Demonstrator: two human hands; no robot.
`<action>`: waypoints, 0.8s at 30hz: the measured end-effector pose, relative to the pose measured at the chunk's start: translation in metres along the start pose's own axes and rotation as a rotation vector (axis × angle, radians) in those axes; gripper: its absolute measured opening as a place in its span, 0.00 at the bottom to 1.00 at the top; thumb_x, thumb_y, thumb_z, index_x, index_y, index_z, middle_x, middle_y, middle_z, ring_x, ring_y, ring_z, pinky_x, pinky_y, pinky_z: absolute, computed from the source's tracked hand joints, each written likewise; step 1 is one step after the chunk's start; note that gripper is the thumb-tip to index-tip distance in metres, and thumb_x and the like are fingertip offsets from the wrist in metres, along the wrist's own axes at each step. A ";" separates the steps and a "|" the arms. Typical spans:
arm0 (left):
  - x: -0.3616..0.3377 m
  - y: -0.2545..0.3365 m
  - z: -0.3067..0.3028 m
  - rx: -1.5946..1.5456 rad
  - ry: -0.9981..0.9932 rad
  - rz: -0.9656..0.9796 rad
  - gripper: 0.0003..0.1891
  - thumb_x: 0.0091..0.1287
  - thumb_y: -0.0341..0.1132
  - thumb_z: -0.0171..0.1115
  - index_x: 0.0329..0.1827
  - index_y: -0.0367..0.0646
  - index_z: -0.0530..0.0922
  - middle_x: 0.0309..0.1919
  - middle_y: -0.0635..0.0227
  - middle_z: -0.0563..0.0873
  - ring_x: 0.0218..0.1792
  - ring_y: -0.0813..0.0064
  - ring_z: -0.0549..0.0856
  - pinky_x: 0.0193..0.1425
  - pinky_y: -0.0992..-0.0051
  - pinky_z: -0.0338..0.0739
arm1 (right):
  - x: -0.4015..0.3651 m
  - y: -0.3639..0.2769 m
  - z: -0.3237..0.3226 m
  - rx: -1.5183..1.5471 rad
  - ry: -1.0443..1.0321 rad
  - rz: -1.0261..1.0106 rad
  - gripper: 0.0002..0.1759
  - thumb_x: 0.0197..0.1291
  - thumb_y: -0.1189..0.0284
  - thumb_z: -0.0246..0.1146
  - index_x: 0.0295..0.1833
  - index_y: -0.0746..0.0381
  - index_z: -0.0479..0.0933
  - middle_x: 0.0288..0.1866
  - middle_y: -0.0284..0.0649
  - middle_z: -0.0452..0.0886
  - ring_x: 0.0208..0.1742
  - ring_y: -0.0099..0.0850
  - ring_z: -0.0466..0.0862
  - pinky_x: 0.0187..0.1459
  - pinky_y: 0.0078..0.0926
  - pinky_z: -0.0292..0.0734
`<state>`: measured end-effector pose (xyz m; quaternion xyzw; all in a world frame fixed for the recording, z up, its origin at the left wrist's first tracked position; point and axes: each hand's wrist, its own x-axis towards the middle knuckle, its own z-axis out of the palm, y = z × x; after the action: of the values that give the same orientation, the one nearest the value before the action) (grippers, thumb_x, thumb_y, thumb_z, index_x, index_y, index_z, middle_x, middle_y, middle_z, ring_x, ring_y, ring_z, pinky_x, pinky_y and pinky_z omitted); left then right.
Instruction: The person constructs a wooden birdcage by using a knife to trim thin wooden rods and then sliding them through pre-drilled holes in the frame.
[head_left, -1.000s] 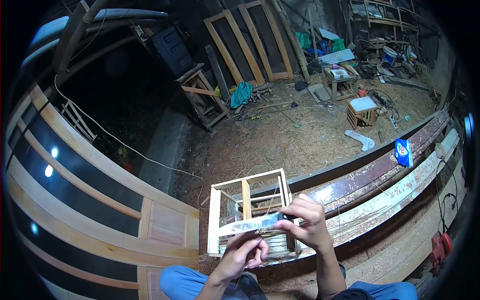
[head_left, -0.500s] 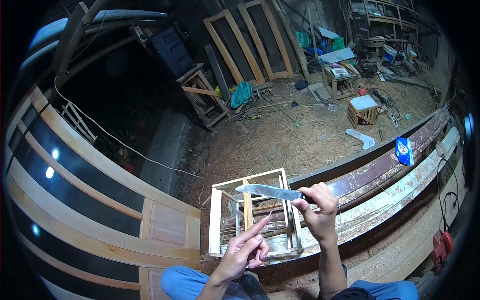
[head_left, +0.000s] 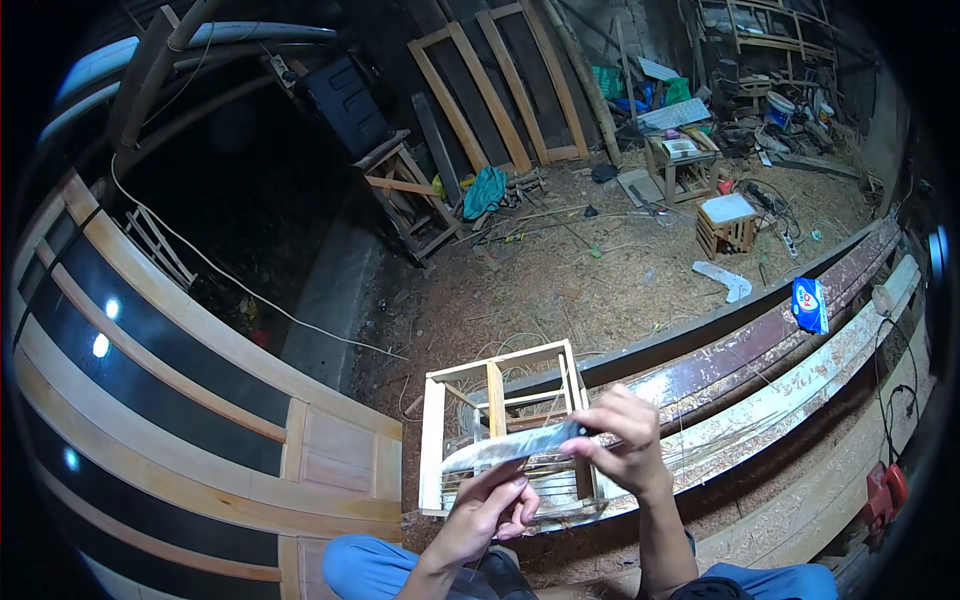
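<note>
My right hand [head_left: 628, 440] is closed round the dark handle of a knife [head_left: 512, 447]. Its broad, greyish blade points left and lies across the fingertips of my left hand [head_left: 485, 515]. Those fingers are pinched on a thin strip, which the blade now mostly hides; its material is too fine to make out. Beneath both hands stands a small frame of pale wood [head_left: 433, 445], with thin strips lying in and around it.
Planks [head_left: 740, 405] with peeling paint run along the right, bearing a blue packet [head_left: 809, 305]. A red tool [head_left: 884, 492] with a cord sits at far right. A panelled wooden door [head_left: 200, 450] fills the left. A slatted box [head_left: 727, 225] stands on the shavings-strewn floor.
My right hand has brought the knife down and left, from above my left hand onto its fingertips. The left hand has hardly moved, and the strip's upper end is now covered.
</note>
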<state>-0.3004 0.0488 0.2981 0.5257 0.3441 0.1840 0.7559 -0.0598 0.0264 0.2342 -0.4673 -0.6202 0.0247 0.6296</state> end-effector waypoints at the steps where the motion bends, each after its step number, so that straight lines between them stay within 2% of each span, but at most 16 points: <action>1: 0.000 0.001 0.000 -0.001 0.000 -0.004 0.26 0.90 0.33 0.45 0.89 0.44 0.62 0.33 0.64 0.79 0.23 0.84 0.70 0.25 0.84 0.66 | -0.001 -0.005 0.002 -0.001 -0.028 0.009 0.21 0.50 0.59 0.85 0.41 0.63 0.91 0.29 0.37 0.84 0.32 0.36 0.80 0.35 0.35 0.73; 4: 0.000 0.005 0.003 -0.004 0.018 -0.012 0.23 0.90 0.32 0.45 0.85 0.42 0.65 0.33 0.63 0.79 0.23 0.84 0.70 0.25 0.84 0.66 | 0.000 -0.009 0.003 -0.018 -0.012 0.026 0.22 0.49 0.58 0.85 0.41 0.63 0.90 0.29 0.37 0.84 0.32 0.36 0.80 0.35 0.35 0.74; 6: 0.000 0.002 0.002 -0.023 0.015 -0.009 0.24 0.90 0.32 0.46 0.86 0.43 0.65 0.33 0.63 0.79 0.23 0.84 0.70 0.25 0.84 0.66 | 0.005 -0.008 0.001 -0.064 0.028 -0.015 0.20 0.49 0.58 0.86 0.42 0.60 0.92 0.30 0.35 0.84 0.30 0.34 0.80 0.31 0.33 0.74; 13: -0.002 0.003 0.003 -0.013 -0.029 0.012 0.26 0.90 0.32 0.45 0.89 0.46 0.62 0.31 0.64 0.78 0.23 0.84 0.69 0.26 0.83 0.64 | 0.003 -0.005 -0.003 -0.064 0.032 -0.037 0.21 0.49 0.58 0.86 0.42 0.60 0.92 0.29 0.34 0.84 0.30 0.33 0.80 0.30 0.32 0.73; 24: -0.001 0.001 -0.001 -0.019 -0.050 0.013 0.26 0.91 0.34 0.45 0.89 0.46 0.62 0.31 0.64 0.78 0.23 0.85 0.68 0.26 0.83 0.64 | 0.002 0.003 -0.008 -0.137 0.057 -0.079 0.22 0.47 0.54 0.86 0.40 0.57 0.92 0.29 0.31 0.84 0.31 0.32 0.80 0.31 0.32 0.73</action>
<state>-0.3017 0.0485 0.2989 0.5250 0.3199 0.1790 0.7681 -0.0508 0.0249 0.2357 -0.4848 -0.6204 -0.0557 0.6140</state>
